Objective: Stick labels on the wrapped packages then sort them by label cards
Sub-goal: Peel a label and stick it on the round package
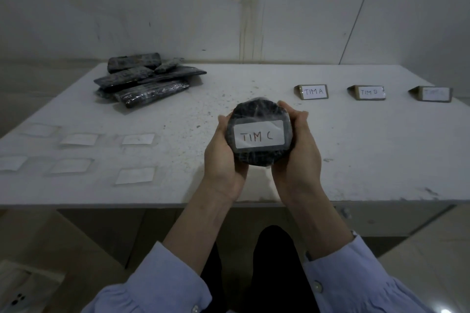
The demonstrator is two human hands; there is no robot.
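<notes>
On the white worktop (pixel 356 150), six labels (pixel 138 139) and a pile of packages (pixel 145 84) are left unused at the left. One round package (pixel 256 109), labelled TIM C, is grasped centrally by the fingers of the left hand (pixel 223 160) and right hand (pixel 297 160), not yet sorted to the cards (pixel 367 93).

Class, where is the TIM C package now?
In the head view's centre, the TIM C package is held between the left hand and right hand, above the table.

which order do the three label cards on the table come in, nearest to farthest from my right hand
1. The TIM A card, leftmost in the row, just beyond the right hand holding the wrapped package.
2. The middle card, further right.
3. The far-right card, at the row's end; writing too blurred to read.
</notes>
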